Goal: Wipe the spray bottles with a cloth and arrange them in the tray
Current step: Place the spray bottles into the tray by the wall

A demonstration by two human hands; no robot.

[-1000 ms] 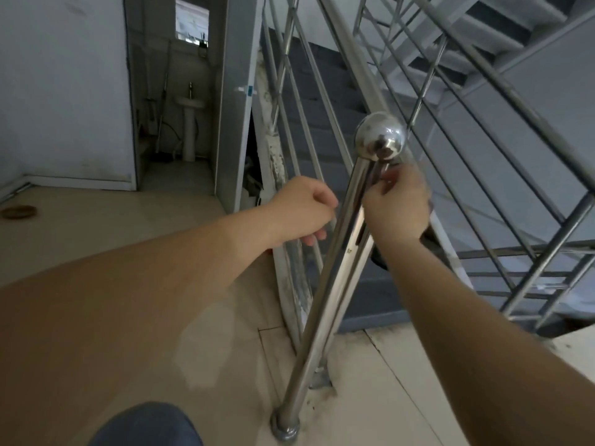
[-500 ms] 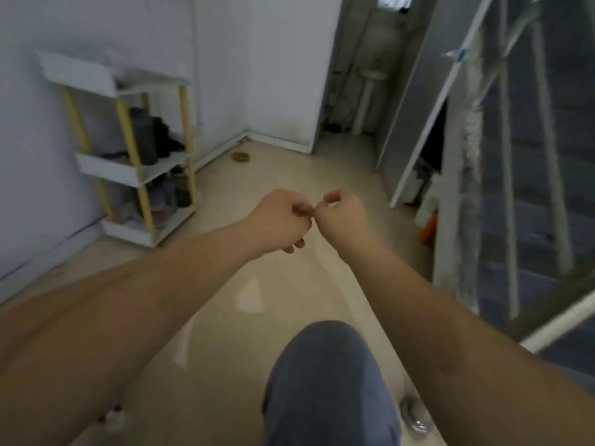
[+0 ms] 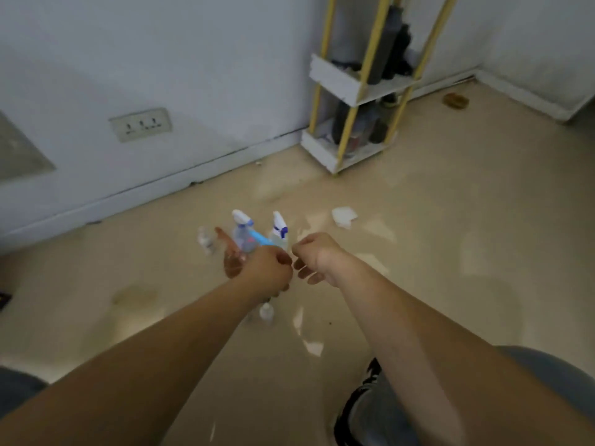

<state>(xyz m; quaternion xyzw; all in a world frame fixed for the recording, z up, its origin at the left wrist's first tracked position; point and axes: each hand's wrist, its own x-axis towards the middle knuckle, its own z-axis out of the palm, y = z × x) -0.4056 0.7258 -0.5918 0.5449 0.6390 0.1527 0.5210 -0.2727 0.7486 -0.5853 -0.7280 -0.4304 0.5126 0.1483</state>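
Several spray bottles stand on the beige floor just beyond my hands. One clear bottle with a white and blue head (image 3: 241,227) and a second like it (image 3: 279,228) rise above my knuckles. A small pale bottle (image 3: 206,241) is at their left, an amber see-through bottle (image 3: 229,260) is partly behind my left hand, and a tiny white bottle (image 3: 266,311) sits under my left wrist. A white cloth (image 3: 344,217) lies crumpled on the floor to the right. My left hand (image 3: 270,268) and my right hand (image 3: 317,257) are fists, almost touching, holding nothing visible. No tray shows.
A white and yellow shelf rack (image 3: 351,91) with dark bottles stands against the wall at the back right. A wall socket (image 3: 140,123) sits low on the left wall. A brown round object (image 3: 455,100) lies near the far corner. My knee and shoe (image 3: 370,400) are bottom right.
My hands have come off the stair railing and closed into fists side by side. The view has swung left and down, from the stairs to the floor with the bottles.
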